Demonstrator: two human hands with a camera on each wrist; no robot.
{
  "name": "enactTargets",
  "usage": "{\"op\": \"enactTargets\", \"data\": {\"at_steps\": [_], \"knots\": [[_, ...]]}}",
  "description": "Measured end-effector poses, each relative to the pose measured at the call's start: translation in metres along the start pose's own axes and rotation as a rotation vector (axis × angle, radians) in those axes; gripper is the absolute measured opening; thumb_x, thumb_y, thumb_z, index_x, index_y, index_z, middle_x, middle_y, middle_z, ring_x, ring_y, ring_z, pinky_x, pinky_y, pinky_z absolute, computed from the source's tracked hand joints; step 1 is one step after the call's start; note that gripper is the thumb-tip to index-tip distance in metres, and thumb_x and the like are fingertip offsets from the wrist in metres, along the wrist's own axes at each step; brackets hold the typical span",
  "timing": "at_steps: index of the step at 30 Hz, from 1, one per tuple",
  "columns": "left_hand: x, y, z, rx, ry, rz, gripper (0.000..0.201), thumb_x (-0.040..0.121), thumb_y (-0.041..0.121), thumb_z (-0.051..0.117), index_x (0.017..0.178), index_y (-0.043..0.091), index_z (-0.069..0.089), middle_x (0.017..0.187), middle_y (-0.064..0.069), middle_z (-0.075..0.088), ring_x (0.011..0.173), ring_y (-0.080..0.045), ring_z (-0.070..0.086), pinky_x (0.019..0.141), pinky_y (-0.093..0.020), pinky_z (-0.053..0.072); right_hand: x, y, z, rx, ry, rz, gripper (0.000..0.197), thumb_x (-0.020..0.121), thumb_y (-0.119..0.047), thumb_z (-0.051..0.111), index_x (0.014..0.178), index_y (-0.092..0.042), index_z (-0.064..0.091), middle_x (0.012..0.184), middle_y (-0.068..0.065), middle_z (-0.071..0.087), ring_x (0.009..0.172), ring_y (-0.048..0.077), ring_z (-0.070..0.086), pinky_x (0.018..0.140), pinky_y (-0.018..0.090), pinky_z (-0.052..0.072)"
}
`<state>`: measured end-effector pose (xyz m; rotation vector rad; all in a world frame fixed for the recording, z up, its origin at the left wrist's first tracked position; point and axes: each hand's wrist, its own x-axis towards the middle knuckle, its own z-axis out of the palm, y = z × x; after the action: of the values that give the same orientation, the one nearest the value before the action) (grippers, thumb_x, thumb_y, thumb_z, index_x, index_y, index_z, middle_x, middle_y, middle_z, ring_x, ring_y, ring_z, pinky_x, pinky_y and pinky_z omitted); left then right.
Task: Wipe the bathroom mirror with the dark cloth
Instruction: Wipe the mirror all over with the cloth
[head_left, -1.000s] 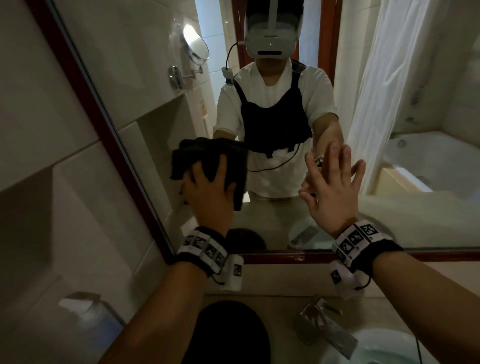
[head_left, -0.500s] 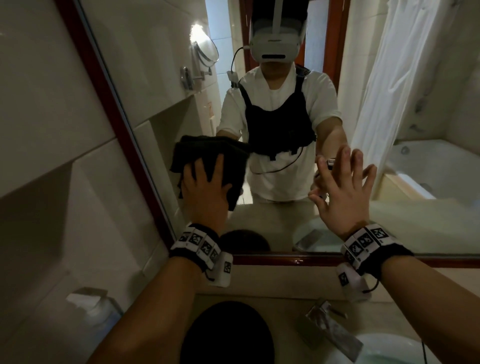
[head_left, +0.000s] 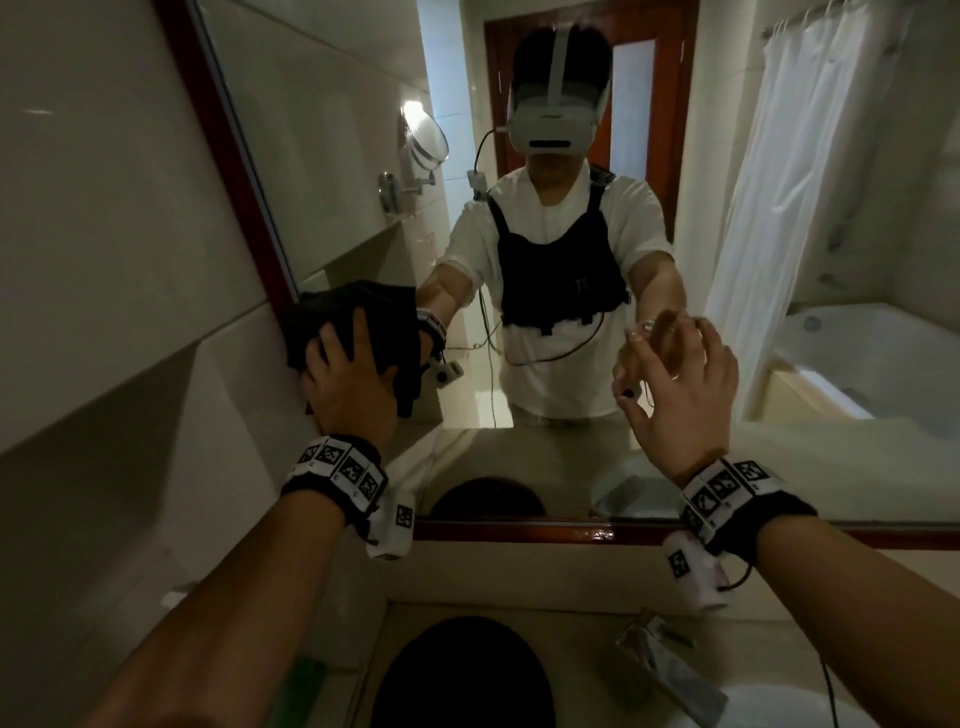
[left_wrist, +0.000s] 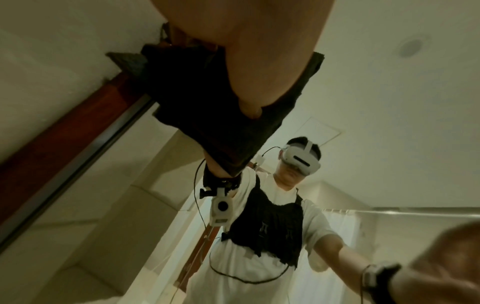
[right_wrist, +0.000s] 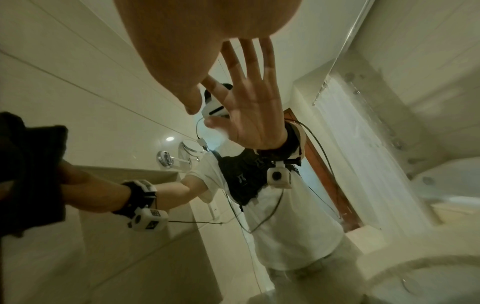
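Fingers of the left hand lie spread and gently bent over the dark cloth, pressing it flat on the bathroom mirror just beside the red-brown frame at the glass's left edge. In the left wrist view the cloth bunches against that frame, one corner hanging loose below the palm. The right hand is raised near the glass further right, holding nothing; its reflection in the right wrist view shows a flat palm with straight fingers close together, and whether it touches the glass I cannot tell.

Judging from this, the wipe is under way at the left margin. The hanging corner could fold under and leave a streak, or the cloth could catch on the frame and slip from beneath the palm, since it seems pressed rather than gripped. A bare palm on the glass would leave prints where wiping is wanted. Below, a faucet and basin sit on the desk.
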<state>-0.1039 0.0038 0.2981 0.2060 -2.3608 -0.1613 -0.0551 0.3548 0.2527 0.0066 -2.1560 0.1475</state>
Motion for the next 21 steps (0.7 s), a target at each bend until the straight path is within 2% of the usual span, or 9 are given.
{"op": "enactTargets", "data": {"at_steps": [2, 4, 6, 10, 14, 17, 19, 21], "knots": [[0.002, 0.004, -0.008, -0.02, -0.024, -0.021, 0.081, 0.085, 0.039, 0.067, 0.153, 0.021, 0.025, 0.152, -0.021, 0.028, 0.132, -0.043, 0.033, 0.098, -0.055, 0.038, 0.01, -0.003, -0.011, 0.034, 0.019, 0.004, 0.073, 0.077, -0.036, 0.078, 0.143, -0.029, 0.048, 0.153, 0.019, 0.03, 0.137, 0.044, 0.028, 0.11, 0.057, 0.026], [0.006, 0.007, -0.019, -0.042, -0.059, -0.037, 0.079, 0.084, 0.036, 0.069, 0.15, 0.02, 0.028, 0.151, -0.022, 0.027, 0.129, -0.043, 0.036, 0.097, -0.053, 0.039, 0.024, -0.006, -0.025, 0.012, -0.005, -0.035, 0.074, 0.077, -0.037, 0.076, 0.144, -0.03, 0.046, 0.154, 0.018, 0.029, 0.138, 0.043, 0.029, 0.112, 0.057, 0.024], [0.011, 0.011, -0.029, -0.062, -0.097, -0.043, 0.075, 0.084, 0.033, 0.069, 0.147, 0.019, 0.029, 0.151, -0.024, 0.022, 0.124, -0.045, 0.039, 0.097, -0.052, 0.04, 0.043, -0.009, -0.04, -0.009, -0.008, -0.098, 0.075, 0.077, -0.037, 0.075, 0.146, -0.03, 0.044, 0.157, 0.018, 0.026, 0.142, 0.041, 0.024, 0.114, 0.058, 0.021], [0.017, 0.015, -0.043, -0.114, -0.159, -0.05, 0.067, 0.086, 0.029, 0.067, 0.142, 0.018, 0.032, 0.153, -0.025, 0.011, 0.116, -0.049, 0.047, 0.093, -0.052, 0.048, 0.09, -0.019, -0.065, -0.064, -0.003, -0.194, 0.086, 0.077, -0.042, 0.075, 0.151, -0.032, 0.032, 0.164, 0.014, 0.005, 0.151, 0.037, 0.003, 0.115, 0.065, 0.014], [0.02, 0.015, -0.043, -0.111, -0.204, -0.086, 0.069, 0.09, 0.028, 0.062, 0.149, 0.02, 0.026, 0.157, -0.02, 0.003, 0.127, -0.047, 0.037, 0.101, -0.051, 0.043, 0.118, -0.027, -0.069, -0.103, -0.107, -0.198, 0.105, 0.072, -0.055, 0.076, 0.155, -0.031, 0.017, 0.164, 0.014, -0.001, 0.15, 0.041, -0.001, 0.115, 0.07, 0.006], [0.021, 0.016, -0.039, -0.093, -0.184, -0.078, 0.07, 0.09, 0.027, 0.062, 0.15, 0.019, 0.026, 0.157, -0.02, 0.009, 0.129, -0.047, 0.036, 0.103, -0.051, 0.041, 0.119, -0.024, -0.059, -0.128, -0.135, -0.195, 0.113, 0.07, -0.055, 0.078, 0.157, -0.031, 0.009, 0.164, 0.013, -0.007, 0.15, 0.04, -0.007, 0.111, 0.065, -0.009], [0.019, 0.012, -0.035, -0.066, -0.149, -0.054, 0.074, 0.088, 0.028, 0.066, 0.151, 0.017, 0.028, 0.155, -0.022, 0.016, 0.131, -0.048, 0.034, 0.104, -0.054, 0.04, 0.119, -0.022, -0.056, -0.135, -0.135, -0.197, 0.116, 0.069, -0.052, 0.08, 0.157, -0.031, 0.006, 0.164, 0.012, -0.009, 0.15, 0.04, -0.009, 0.112, 0.065, -0.007], [0.015, 0.007, -0.031, -0.046, -0.122, -0.027, 0.08, 0.085, 0.03, 0.07, 0.152, 0.018, 0.029, 0.154, -0.023, 0.022, 0.135, -0.048, 0.029, 0.106, -0.057, 0.036, 0.119, -0.022, -0.053, -0.137, -0.137, -0.194, 0.118, 0.069, -0.052, 0.079, 0.157, -0.031, 0.003, 0.164, 0.012, -0.013, 0.15, 0.039, -0.012, 0.115, 0.068, 0.001]]}}
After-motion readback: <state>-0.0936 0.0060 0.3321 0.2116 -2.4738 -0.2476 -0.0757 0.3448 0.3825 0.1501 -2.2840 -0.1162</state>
